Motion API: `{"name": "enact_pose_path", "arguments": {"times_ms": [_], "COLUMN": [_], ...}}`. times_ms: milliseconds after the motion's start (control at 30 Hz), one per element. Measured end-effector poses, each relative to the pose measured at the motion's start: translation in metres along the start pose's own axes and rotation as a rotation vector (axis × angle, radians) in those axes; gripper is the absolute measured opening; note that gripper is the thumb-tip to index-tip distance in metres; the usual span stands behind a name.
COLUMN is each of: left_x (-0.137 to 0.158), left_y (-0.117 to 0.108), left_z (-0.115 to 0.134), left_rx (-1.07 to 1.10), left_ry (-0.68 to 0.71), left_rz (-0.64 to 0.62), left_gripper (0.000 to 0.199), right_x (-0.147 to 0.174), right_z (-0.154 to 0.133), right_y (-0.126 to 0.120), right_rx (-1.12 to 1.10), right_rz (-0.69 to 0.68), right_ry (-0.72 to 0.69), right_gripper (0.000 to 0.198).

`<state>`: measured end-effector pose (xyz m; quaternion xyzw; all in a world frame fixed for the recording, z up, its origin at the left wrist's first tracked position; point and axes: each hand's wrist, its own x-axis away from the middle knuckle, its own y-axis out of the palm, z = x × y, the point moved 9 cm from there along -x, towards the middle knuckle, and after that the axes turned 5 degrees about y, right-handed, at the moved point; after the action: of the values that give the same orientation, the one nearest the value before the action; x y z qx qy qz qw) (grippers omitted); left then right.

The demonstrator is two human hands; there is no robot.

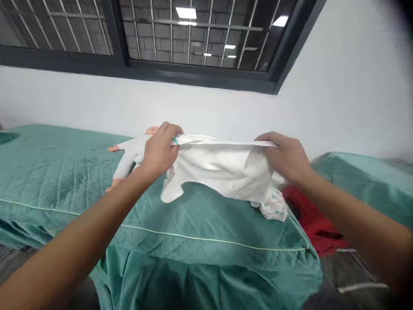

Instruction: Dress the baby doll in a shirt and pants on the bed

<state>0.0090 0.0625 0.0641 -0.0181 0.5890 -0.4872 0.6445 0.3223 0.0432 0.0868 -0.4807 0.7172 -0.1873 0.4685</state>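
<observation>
Between my two hands stretches a white baby garment (222, 168), its upper edge pulled nearly straight and the rest hanging down in front of the bed. My left hand (163, 148) is closed on the left end of that edge, beside a bit of cloth with a small green print. The right end is pinched in my right hand (285, 155). Printed white cloth (273, 204) shows bunched below my right hand; whether it joins the garment I cannot tell. A baby doll (130, 150) in pale clothes lies behind my left hand, partly hidden by it.
A green quilted cover (200, 224) with a pale piped edge spreads over the bed. Red fabric (309, 219) lies beyond the bed's right corner, by another green-covered surface (371, 181). Behind stand a white wall (209, 107) and a barred window (196, 38).
</observation>
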Motion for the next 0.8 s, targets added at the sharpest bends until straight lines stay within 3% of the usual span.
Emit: {"name": "enact_pose_path", "arguments": {"times_ms": [167,300,400,633,800], "left_x": [0.023,0.034,0.032,0.022,0.015], "left_y": [0.039,0.092,0.127,0.199,0.236], "left_z": [-0.041,-0.070,-0.092,-0.147,-0.167], "left_rx": [-0.003,-0.174,-0.348,-0.526,-0.516], "left_ry": [-0.251,-0.308,-0.300,-0.336,-0.303], "left_rz": [-0.295,-0.599,-0.735,-0.772,-0.707], "left_gripper": [0.030,0.038,0.043,0.045,0.044], "right_x": [0.003,-0.014,-0.035,-0.070,-0.083], "right_z": [0.055,0.086,0.103,0.135,0.171], "right_y": [0.027,0.084,0.128,0.216,0.239], "right_rx": [0.149,0.384,0.569,0.671,0.687], "right_rz": [-0.191,-0.368,-0.439,-0.483,-0.470], "right_ry": [0.118,0.086,0.091,0.134,0.179], "right_gripper": [0.030,0.036,0.040,0.039,0.041]}}
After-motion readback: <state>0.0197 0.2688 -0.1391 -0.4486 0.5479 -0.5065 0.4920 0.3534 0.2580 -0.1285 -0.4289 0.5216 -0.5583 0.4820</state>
